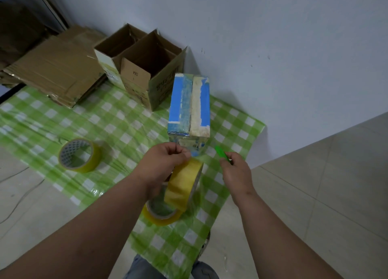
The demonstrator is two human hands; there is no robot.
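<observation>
Here our left hand grips the yellow tape roll just beside the blue box, near the right edge of the checked cloth; our right hand pinches a green cutter.

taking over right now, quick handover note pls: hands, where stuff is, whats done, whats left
Left hand: grips the tape roll, upright, just in front of the box.
Right hand: pinches the green cutter, tip towards the box.
The box stands on the checked cloth. A spare roll lies flat under the held one, and a third roll lies to the left.
Done: tape strips run along the box's top.
Left: probably cut the tape at the front face and press it down. I cannot tell whether it is stuck there.
</observation>
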